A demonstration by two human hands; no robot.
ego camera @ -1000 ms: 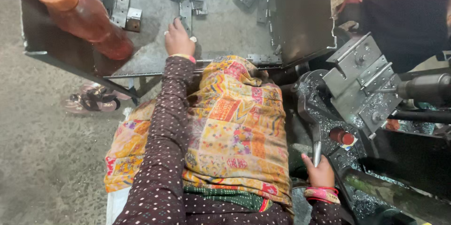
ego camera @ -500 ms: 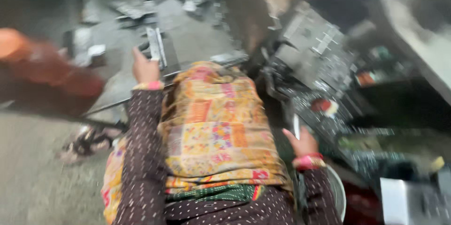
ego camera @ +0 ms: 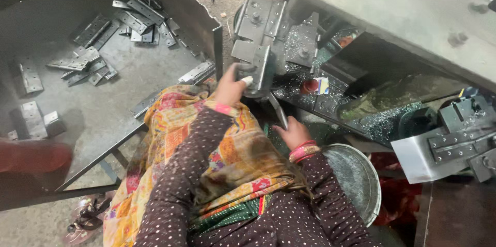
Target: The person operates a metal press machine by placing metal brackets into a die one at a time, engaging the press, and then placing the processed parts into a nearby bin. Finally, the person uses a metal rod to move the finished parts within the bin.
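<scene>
My left hand (ego camera: 230,87) reaches forward to the grey machine fixture (ego camera: 261,25), its fingers closed on a grey metal hinge plate (ego camera: 257,74) held against the fixture's front. Lower and to the right, my right hand (ego camera: 292,132) grips a thin metal lever (ego camera: 277,108) that slants up toward the fixture. Both arms wear dark dotted sleeves with pink bangles. A yellow and orange patterned cloth (ego camera: 227,154) covers my lap.
A dark metal tray (ego camera: 103,107) on the left holds several loose hinge plates (ego camera: 132,17). Its upright wall (ego camera: 199,17) stands beside the fixture. Metal shavings (ego camera: 385,120) litter the machine bed. A round metal bowl (ego camera: 356,177) sits at my right. A blurred red object (ego camera: 31,156) lies at left.
My left hand left the tray carrying a hinge plate and moved right to the machine fixture. My right hand stayed on the lever. The view swung to the right.
</scene>
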